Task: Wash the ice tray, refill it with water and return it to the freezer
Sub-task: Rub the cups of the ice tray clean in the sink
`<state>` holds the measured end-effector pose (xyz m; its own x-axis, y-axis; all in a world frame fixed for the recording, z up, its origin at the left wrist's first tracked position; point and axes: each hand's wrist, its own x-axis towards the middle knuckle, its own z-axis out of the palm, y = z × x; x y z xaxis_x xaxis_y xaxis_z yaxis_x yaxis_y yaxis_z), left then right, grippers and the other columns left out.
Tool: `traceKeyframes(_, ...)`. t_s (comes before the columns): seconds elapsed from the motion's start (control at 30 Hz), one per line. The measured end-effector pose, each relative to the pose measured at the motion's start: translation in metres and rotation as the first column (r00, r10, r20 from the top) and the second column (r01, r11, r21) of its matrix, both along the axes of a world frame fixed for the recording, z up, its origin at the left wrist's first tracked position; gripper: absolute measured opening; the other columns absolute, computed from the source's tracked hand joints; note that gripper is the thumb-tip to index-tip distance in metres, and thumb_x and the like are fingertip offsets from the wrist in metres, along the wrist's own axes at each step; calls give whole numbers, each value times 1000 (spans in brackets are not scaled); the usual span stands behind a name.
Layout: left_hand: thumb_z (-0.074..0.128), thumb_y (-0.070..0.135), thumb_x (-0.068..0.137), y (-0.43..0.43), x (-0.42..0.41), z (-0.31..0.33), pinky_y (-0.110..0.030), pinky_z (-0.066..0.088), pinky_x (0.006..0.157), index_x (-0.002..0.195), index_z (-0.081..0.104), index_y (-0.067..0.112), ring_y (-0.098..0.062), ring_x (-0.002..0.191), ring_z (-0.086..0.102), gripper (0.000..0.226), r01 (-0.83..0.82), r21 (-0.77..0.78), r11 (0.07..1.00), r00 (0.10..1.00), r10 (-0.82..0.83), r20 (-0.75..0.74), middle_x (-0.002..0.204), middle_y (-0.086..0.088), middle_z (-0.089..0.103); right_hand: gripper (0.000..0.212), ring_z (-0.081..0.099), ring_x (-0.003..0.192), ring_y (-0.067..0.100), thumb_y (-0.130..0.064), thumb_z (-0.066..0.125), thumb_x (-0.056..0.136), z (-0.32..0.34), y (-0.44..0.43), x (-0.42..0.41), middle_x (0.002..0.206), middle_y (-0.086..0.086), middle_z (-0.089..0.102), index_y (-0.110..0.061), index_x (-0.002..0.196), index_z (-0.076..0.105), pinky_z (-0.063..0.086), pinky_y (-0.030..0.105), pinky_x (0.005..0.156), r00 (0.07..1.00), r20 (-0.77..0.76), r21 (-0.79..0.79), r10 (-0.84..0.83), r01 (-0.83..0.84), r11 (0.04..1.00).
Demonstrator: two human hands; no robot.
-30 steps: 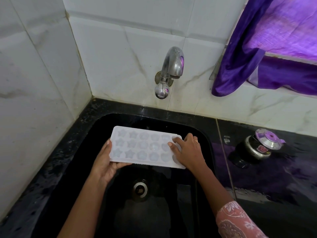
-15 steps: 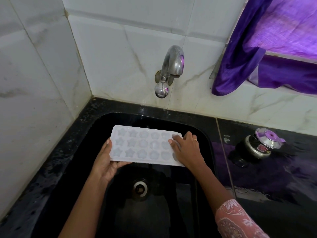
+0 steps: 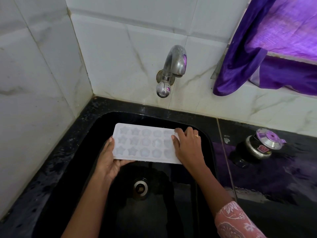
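Observation:
A white ice tray (image 3: 144,143) with star and flower shaped cells is held level over the black sink (image 3: 154,117). My left hand (image 3: 109,160) grips its left end, with the thumb along the edge and fingers underneath. My right hand (image 3: 187,146) lies on top of the tray's right end, fingers spread over the cells and curled at the far rim; it hides the rightmost cells. The steel tap (image 3: 171,69) juts from the tiled wall above the sink, and no water runs from it.
The sink's drain (image 3: 141,187) sits below the tray. On the black counter to the right stands a small steel lidded pot (image 3: 262,146). A purple curtain (image 3: 274,48) hangs at the upper right. White tiled walls close in the left and back.
My right hand's fingers have shifted slightly across the tray's right end. The tray and my left hand stay almost where they were.

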<state>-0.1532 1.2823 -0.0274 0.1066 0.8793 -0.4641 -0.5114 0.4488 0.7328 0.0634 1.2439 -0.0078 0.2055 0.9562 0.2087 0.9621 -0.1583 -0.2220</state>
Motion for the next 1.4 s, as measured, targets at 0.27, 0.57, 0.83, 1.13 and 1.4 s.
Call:
traceKeyframes(0.27,36,35,99,-3,1,-1,-40,57,50,106,57,25,-25,92,64,25,6,-1,1000,1000,-6,-11,105,-5,65,40,39,104,26,-43,30,98,2,10,-8,113,9,43,-24,128,49,32,34,86,995,42,-210,92,-81,974)
traceKeyframes(0.57,36,36,99,-3,1,-4,-45,58,57,106,57,25,-25,90,65,25,-4,-5,1000,1000,4,-5,103,-5,67,40,38,107,28,-45,32,97,-1,10,-2,113,10,44,-28,127,52,32,37,91,998,-3,-287,66,-64,956)
traceKeyframes(0.83,36,36,98,-3,2,-4,-45,59,58,105,58,25,-25,91,66,25,10,4,1000,1000,-10,-1,103,-4,67,40,39,107,27,-45,32,97,2,14,-5,114,9,45,-25,124,53,32,36,90,999,0,-234,46,-45,971)
traceKeyframes(1.13,36,37,99,-2,0,-5,-47,59,61,113,56,23,-27,96,65,28,10,6,1000,1000,-10,-12,108,-6,66,40,39,108,26,-46,31,97,3,14,-7,113,9,45,-25,124,53,32,36,91,998,-25,-255,57,-61,965)
traceKeyframes(1.4,36,35,99,-3,3,-4,-48,58,61,103,58,26,-22,86,67,24,-1,-1,1000,1000,1,-12,99,-2,68,39,39,103,26,-42,30,98,0,13,-5,110,9,44,-23,124,53,30,33,84,999,25,-210,22,-16,978)
